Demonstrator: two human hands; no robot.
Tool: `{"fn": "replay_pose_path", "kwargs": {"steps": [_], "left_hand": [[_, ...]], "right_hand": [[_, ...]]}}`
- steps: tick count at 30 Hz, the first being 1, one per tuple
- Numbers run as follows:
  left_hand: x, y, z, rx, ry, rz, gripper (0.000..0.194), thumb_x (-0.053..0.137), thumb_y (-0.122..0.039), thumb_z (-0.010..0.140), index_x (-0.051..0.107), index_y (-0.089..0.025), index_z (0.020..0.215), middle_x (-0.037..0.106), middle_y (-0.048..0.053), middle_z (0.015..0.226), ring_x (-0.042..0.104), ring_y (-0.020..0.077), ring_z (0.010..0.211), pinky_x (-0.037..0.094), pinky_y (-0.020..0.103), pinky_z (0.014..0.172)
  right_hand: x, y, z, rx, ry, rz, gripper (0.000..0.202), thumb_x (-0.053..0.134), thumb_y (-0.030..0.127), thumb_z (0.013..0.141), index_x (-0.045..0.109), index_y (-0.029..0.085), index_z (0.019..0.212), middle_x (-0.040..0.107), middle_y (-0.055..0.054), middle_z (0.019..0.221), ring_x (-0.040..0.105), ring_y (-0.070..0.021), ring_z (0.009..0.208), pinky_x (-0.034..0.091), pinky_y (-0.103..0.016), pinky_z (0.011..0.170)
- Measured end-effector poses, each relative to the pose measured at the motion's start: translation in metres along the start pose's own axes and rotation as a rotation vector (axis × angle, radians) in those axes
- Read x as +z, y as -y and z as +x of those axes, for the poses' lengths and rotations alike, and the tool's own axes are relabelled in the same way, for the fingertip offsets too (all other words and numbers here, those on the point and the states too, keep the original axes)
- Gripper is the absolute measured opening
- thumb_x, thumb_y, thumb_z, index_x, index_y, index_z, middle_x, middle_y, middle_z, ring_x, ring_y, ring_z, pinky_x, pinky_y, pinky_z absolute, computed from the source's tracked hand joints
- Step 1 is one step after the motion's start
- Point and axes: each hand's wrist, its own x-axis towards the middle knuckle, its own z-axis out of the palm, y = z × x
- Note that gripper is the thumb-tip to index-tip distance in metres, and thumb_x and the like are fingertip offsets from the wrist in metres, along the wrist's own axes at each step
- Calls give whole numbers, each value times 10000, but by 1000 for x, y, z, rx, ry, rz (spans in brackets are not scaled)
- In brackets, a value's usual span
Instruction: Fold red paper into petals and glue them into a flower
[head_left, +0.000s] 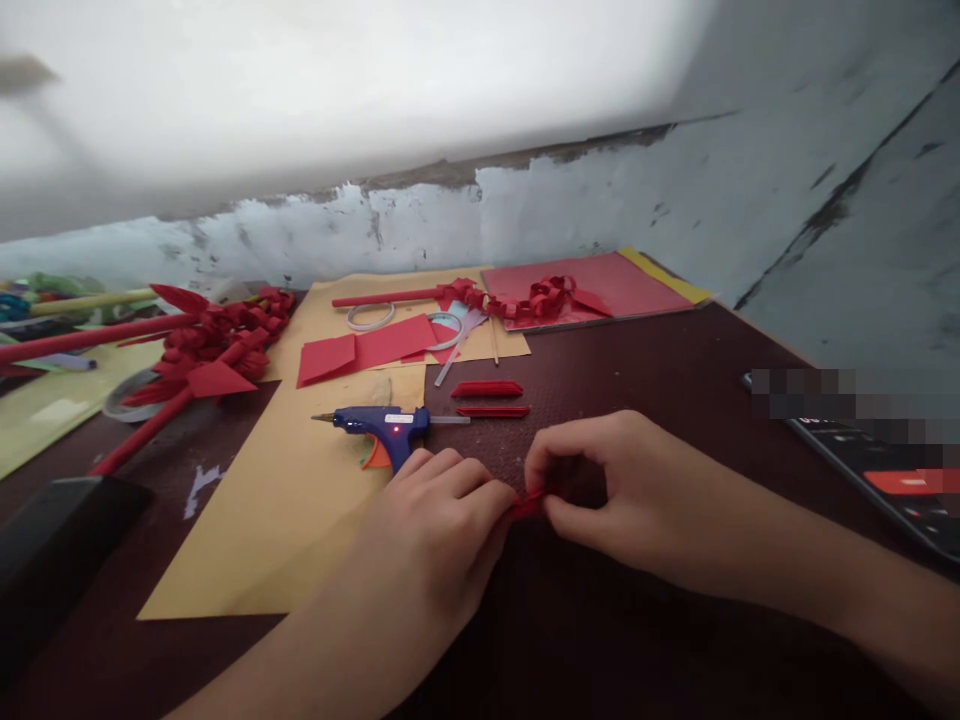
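Observation:
Between my two hands is a small red paper piece (529, 504), mostly covered by fingers. My left hand (450, 520) is closed on its left end, knuckles up. With thumb and forefinger, my right hand (622, 485) pinches the other end. Just beyond lie two folded red paper strips (487, 389), one behind the other. A blue glue gun (390, 428) with an orange trigger rests on its side left of them, its red light lit and a glue stick out of its back.
Red paper flowers on stems (217, 350) lie at the left. Tan paper (300, 540) covers part of the dark table, with red paper pieces (375, 345) and tape rolls on it. A red paper garland (517, 300) lies at the back. A phone (862, 450) is at the right.

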Motion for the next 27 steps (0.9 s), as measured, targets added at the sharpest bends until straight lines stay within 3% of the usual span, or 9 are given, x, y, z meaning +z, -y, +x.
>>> {"fn": "replay_pose_path", "kwargs": {"steps": [3,5,7,9,13,18,22,27], "left_hand": [[-6,-8,0,-102,-78,-156,189,624,-138,979,684,-185,806,703,5,804,609,182,765,432,343,715],[-11,-15,2,-252,-115,-331,221,672,-182,935,658,-189,715,627,-32,646,556,131,602,388,274,564],[-16,-19,4,-407,-127,-529,197,680,-262,930,698,-204,743,596,-52,578,509,111,511,328,240,460],[-18,-19,6,-493,-151,-667,156,684,-308,934,738,-215,822,676,-39,665,571,124,576,381,225,484],[-21,-11,7,-533,-158,-791,207,682,-380,962,742,-210,859,757,-11,805,631,146,676,464,243,589],[-25,-10,6,-579,-180,-665,222,667,-409,968,734,-226,861,713,-30,716,612,143,638,439,233,555],[-25,-14,6,-599,-128,-565,222,645,-373,958,720,-227,809,672,-43,662,583,133,575,390,231,493],[-14,-12,3,-390,-46,-250,223,563,-254,977,707,-215,811,652,-11,672,579,175,610,379,304,542]], "right_hand": [[2,5,-1,-55,-76,253,97,713,216,909,746,279,975,790,54,928,737,-156,827,558,-251,716],[3,6,0,-56,-89,402,118,753,300,931,733,282,1046,799,33,986,752,-175,872,579,-266,751],[4,7,0,-35,-43,471,132,766,318,935,722,277,1053,793,26,973,748,-186,879,577,-277,765],[5,6,1,1,35,470,97,762,304,936,719,265,1013,779,25,941,731,-189,879,556,-273,753],[3,8,3,81,155,428,60,728,285,946,720,230,924,764,23,881,689,-172,831,495,-243,675],[-5,8,5,64,268,313,131,629,242,976,723,215,889,760,16,856,690,-175,830,499,-259,735],[-14,-1,8,103,168,164,180,610,288,967,711,224,833,694,32,773,631,-162,741,451,-258,640],[-18,-7,9,144,162,-43,248,578,309,955,667,234,736,639,39,692,555,-155,656,397,-267,569]]}}
